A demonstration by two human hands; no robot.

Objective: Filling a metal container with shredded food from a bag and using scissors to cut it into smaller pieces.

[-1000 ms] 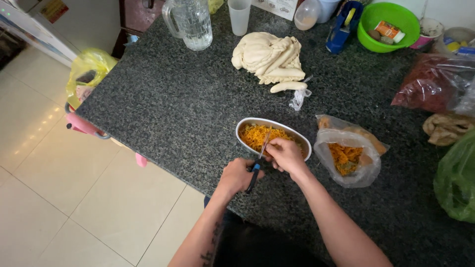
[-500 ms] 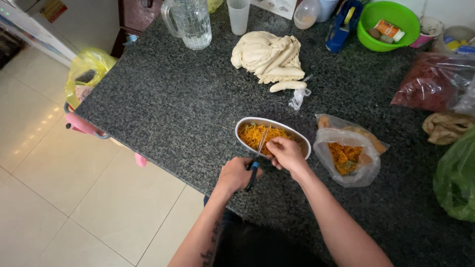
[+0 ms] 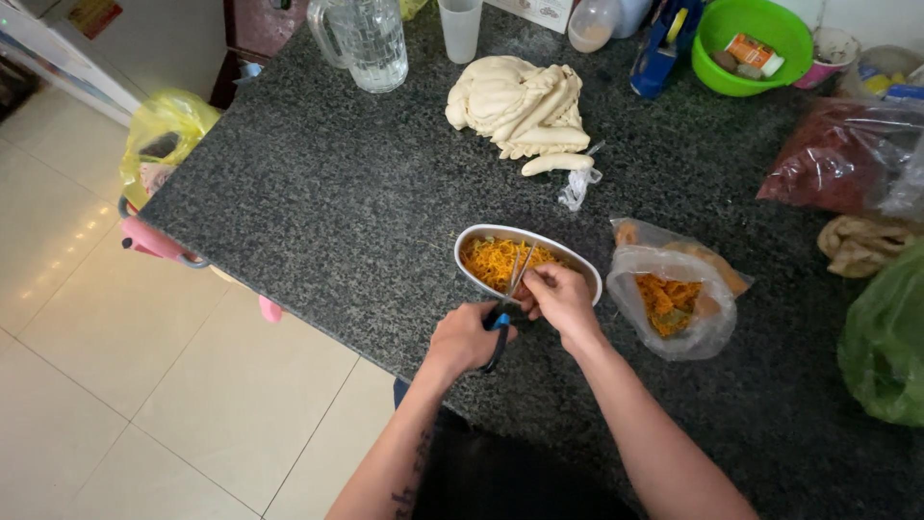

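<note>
Little has shifted since the earlier frames: both hands stay at the near rim of the oval dish, and the scissors have hardly moved, their blades still angled over the orange shreds. At this moment the left hand has its grip closed through the blue handles of the scissors, fingers curled tight around the loops at the near edge of the worktop. From there the thin metal blades rise up and away, crossing the rim of the oval dish and ending above the orange shreds heaped inside it; how far the blades are parted is too fine to tell. Just beside them, the right hand rests on the dish's near rim with its fingers pinched together close to the blades; whether a strand is held in that pinch cannot be made out. So the dish lies directly ahead of both hands, touching the right one. Right of the dish, nearly against it, sits a clear plastic bag holding more orange pieces. Farther back on the dark speckled stone lie a pale lump of dough, a glass jug and a green bowl.
</note>
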